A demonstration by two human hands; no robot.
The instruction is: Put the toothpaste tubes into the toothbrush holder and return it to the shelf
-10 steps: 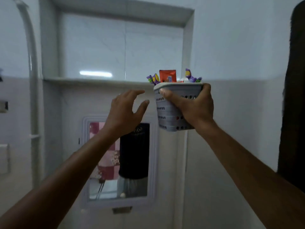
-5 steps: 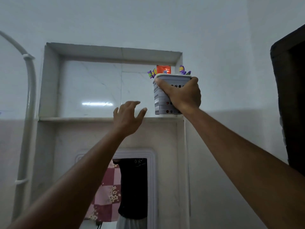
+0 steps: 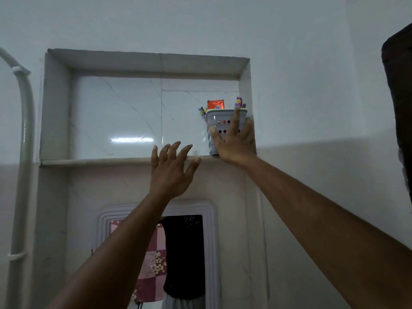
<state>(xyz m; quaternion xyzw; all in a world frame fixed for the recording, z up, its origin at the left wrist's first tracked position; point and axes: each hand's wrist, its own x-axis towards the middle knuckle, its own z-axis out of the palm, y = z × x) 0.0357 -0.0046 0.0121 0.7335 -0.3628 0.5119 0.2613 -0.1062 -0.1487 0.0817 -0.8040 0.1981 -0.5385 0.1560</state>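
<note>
The grey perforated toothbrush holder (image 3: 219, 123) stands on the marble shelf (image 3: 100, 162) at the right end of the wall niche. An orange toothpaste tube (image 3: 215, 104) and purple-handled toothbrushes (image 3: 239, 101) stick out of its top. My right hand (image 3: 236, 141) lies flat against the holder's front with the fingers spread, not wrapped around it. My left hand (image 3: 171, 168) hovers with fingers apart just in front of the shelf edge, to the left of the holder, holding nothing.
The niche's right wall (image 3: 246, 85) is close beside the holder. A white pipe (image 3: 24, 152) runs up the left wall. Below the shelf a framed mirror (image 3: 160, 259) reflects a person. A dark object (image 3: 399, 108) fills the right edge.
The holder went from held in the air to standing on the shelf. My right hand's grip opened into a flat spread against it. My left hand stayed raised and open.
</note>
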